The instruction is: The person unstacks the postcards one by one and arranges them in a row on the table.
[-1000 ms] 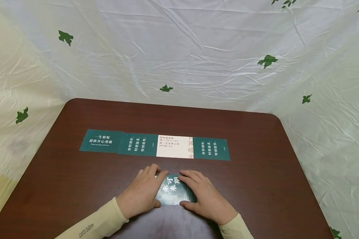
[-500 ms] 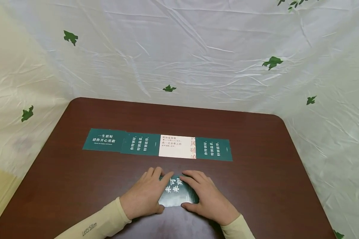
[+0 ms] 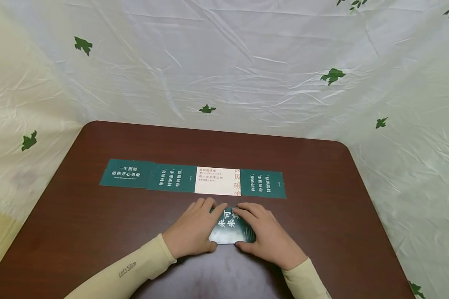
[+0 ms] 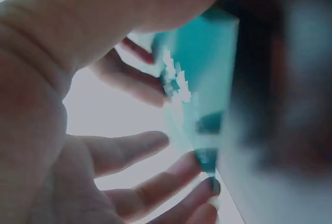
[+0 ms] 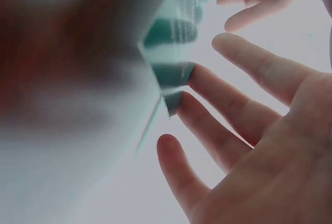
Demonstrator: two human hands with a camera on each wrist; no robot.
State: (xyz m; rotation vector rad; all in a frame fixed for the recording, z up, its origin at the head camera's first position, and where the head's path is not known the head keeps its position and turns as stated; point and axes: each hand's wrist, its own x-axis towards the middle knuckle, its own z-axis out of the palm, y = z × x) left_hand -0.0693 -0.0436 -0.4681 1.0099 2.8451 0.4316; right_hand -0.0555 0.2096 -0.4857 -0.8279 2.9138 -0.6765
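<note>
A dark green card (image 3: 230,227) with white characters lies on the brown table (image 3: 329,232), near the front middle. My left hand (image 3: 194,228) rests flat along its left side, thumb at the near edge. On the right side my right hand (image 3: 265,234) lies the same way. In the left wrist view, fingertips (image 4: 199,162) touch the blurred card (image 4: 202,79). The right wrist view shows spread fingers (image 5: 228,115) meeting the card (image 5: 174,32) at its edge. Both hands' fingers look fairly straight.
Beyond the hands a row of cards lies edge to edge: a green one (image 3: 126,173) at the left, another green one (image 3: 172,177), a white one (image 3: 217,181), and a green one (image 3: 263,184) at the right. Crinkled white plastic sheeting (image 3: 247,62) surrounds the table.
Both hands have slid the green card away from me, closer to the row of cards. The row has not moved.
</note>
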